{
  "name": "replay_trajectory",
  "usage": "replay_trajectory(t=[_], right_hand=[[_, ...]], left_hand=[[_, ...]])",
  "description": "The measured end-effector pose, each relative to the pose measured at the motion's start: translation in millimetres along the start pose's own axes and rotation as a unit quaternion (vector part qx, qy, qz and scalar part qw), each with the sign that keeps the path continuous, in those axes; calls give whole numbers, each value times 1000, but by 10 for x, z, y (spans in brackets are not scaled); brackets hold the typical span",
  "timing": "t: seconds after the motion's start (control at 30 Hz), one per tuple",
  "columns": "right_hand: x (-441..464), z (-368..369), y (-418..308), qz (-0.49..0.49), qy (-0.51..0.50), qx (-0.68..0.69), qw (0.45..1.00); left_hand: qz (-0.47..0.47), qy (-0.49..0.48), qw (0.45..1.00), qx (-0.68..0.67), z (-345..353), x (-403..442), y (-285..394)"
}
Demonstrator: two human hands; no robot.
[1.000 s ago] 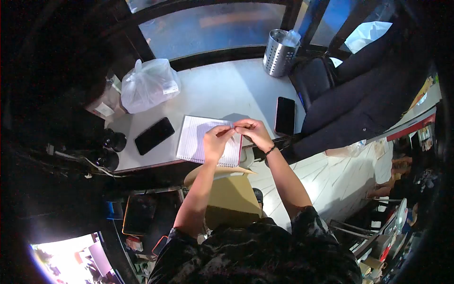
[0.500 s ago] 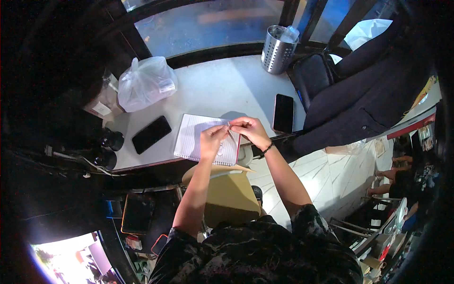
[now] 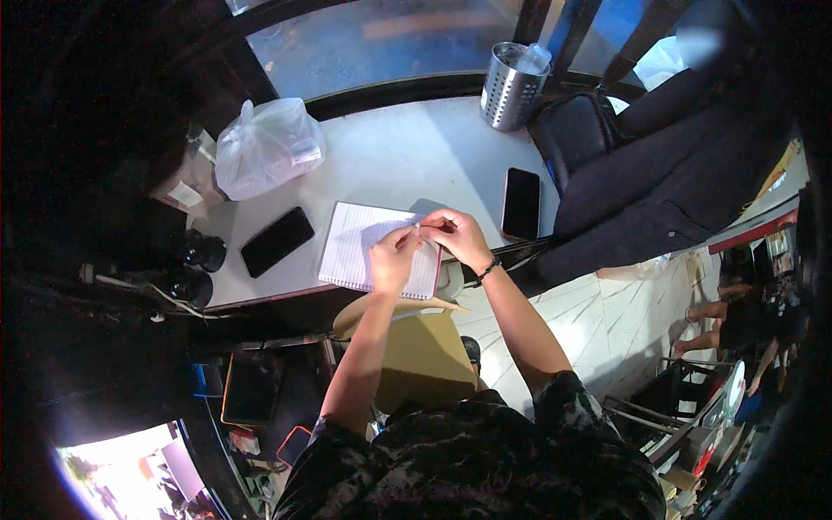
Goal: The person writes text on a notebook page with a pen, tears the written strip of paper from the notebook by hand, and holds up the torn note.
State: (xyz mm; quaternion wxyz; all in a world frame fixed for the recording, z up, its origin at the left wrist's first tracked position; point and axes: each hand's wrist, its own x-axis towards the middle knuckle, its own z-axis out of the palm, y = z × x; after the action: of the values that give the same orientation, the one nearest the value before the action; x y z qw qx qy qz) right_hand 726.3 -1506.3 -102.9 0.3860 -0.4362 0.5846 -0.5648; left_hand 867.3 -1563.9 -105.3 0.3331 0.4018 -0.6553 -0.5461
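Observation:
An open spiral notebook with lined pages lies at the front of the white table, its wire binding toward me. Over its right half, my left hand is closed in a pinch. The fingertips of my right hand, also pinched, meet it near the notebook's far right corner. A small pale bit shows between the fingertips; I cannot tell whether it is a page edge or a separate piece. A dark bracelet circles my right wrist. A black phone lies left of the notebook, and another phone lies to the right.
A tied white plastic bag sits on the table at the left, beside a box. A perforated metal holder stands at the back right. Dark cloth drapes over a chair at the right. Below the table is a tan seat.
Both hands stay pinched together over the notebook, with only slight finger movement. A paper-like strip seen under my right fingers is less visible now. The view has shifted slightly.

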Motion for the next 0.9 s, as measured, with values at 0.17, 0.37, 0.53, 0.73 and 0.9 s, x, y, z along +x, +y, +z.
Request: replay_trajectory(t=[0.17, 0.37, 0.53, 0.73, 0.9], right_hand=[[-19, 44, 17, -3, 17, -5, 1000], [-37, 44, -34, -19, 3, -24, 1000], [-41, 65, 27, -19, 72, -1, 997], [-42, 8, -4, -63, 246, -147, 956], [-81, 84, -634, 31, 81, -177, 980]], left_hand=[[29, 8, 997, 65, 6, -5, -25], [50, 5, 997, 57, 12, 10, -24], [27, 17, 999, 42, 9, 22, -48], [42, 57, 995, 76, -23, 30, 37], [200, 91, 969, 111, 30, -75, 255]])
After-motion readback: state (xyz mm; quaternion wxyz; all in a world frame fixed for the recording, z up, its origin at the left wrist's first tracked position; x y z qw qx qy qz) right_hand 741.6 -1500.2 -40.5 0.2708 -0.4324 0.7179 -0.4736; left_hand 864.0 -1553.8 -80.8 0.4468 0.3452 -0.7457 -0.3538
